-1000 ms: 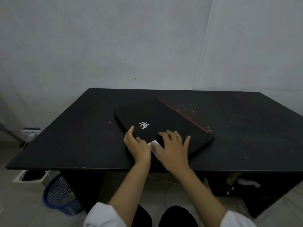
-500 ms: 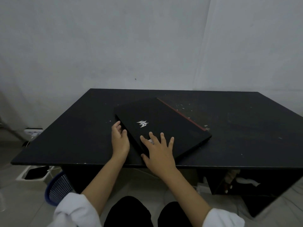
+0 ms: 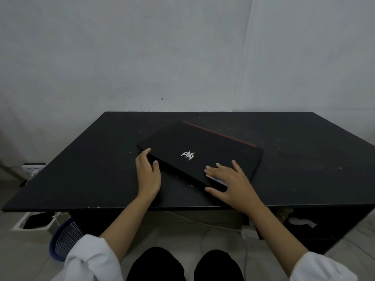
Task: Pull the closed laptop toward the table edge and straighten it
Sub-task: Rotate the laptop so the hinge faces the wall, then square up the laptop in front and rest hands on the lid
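Note:
A closed black laptop [image 3: 203, 147] with a silver logo and a red strip along its far edge lies skewed on the black table [image 3: 81, 175], its near right corner close to the front edge. My left hand [image 3: 147, 175] rests on the table with fingertips against the laptop's near left edge. My right hand [image 3: 231, 183] lies flat with spread fingers on the lid's near right corner, thumb at the laptop's front edge, partly covering a white sticker.
A grey wall stands right behind the table. Under the table's left end are a blue mesh basket [image 3: 65, 240] and a white power strip [image 3: 32, 222]. Cables and clutter lie on the floor under the right side. My knees are below the front edge.
My hands have spread apart along the laptop's near edge. The laptop has turned, its near edge now less steeply angled to the table front.

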